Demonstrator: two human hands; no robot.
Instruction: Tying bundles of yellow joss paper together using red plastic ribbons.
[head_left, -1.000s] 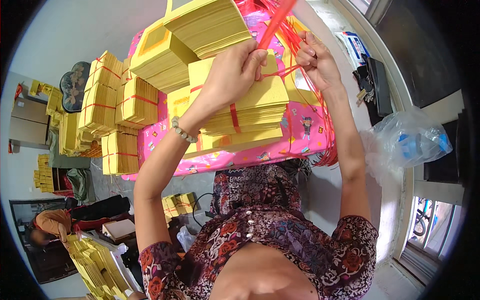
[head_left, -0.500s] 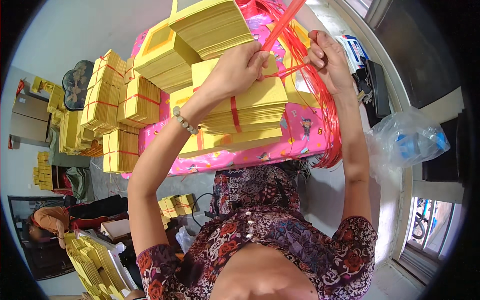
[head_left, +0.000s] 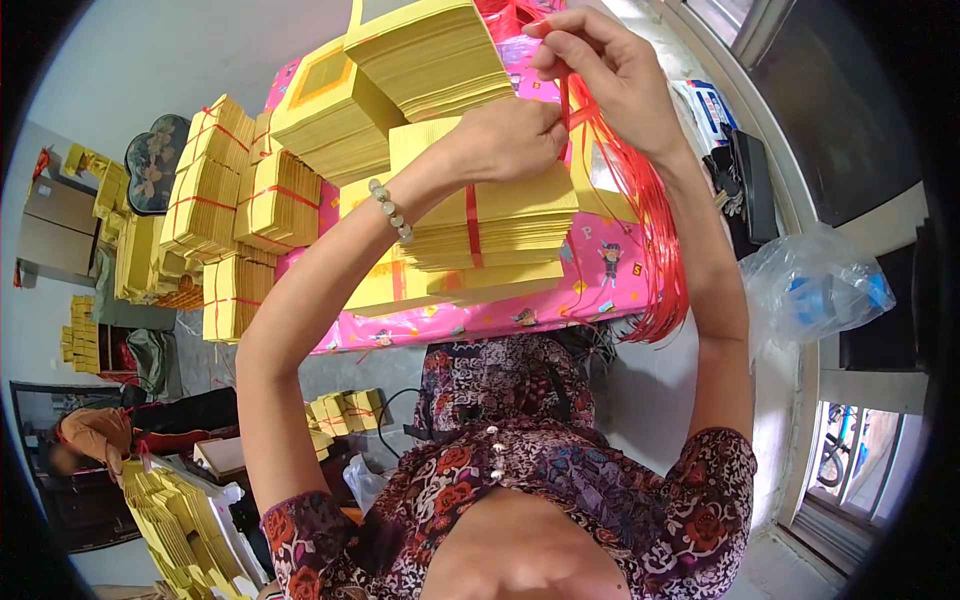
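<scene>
While our floral shirt (head_left: pixel 445 475) fills the nearest part of the view, our two forearms (head_left: pixel 320 275) reach out over the work, and the change lies at their far ends. Our left hand (head_left: pixel 515 138), with a bead bracelet (head_left: pixel 390 208) at its wrist, has slid across to the right edge of the nearest stack of yellow paper (head_left: pixel 525 235) and is clenched on a red strap (head_left: pixel 565 98) there. Our right hand (head_left: pixel 625 80), which half a second ago was out to the right, has swung up and inward, and its thumb and finger pinch a red end (head_left: pixel 541 29). We take this to mean that the two ends are being crossed or drawn tight and the tie is not yet made; any knot is hidden from us. The stack sits on the pink-covered desk (head_left: pixel 590 297), over a lower yellow layer (head_left: pixel 440 285), with a red band (head_left: pixel 472 225) running down its front. Just beyond it stand two bulkier stacks (head_left: pixel 335 125), and a hank of loose red strips (head_left: pixel 655 260) hangs at the right side. By the desk's left edge we see bundles (head_left: pixel 280 205) already tied in red, and farther off a co-worker (head_left: pixel 98 432) beside a yellow sheaf (head_left: pixel 180 520).
</scene>
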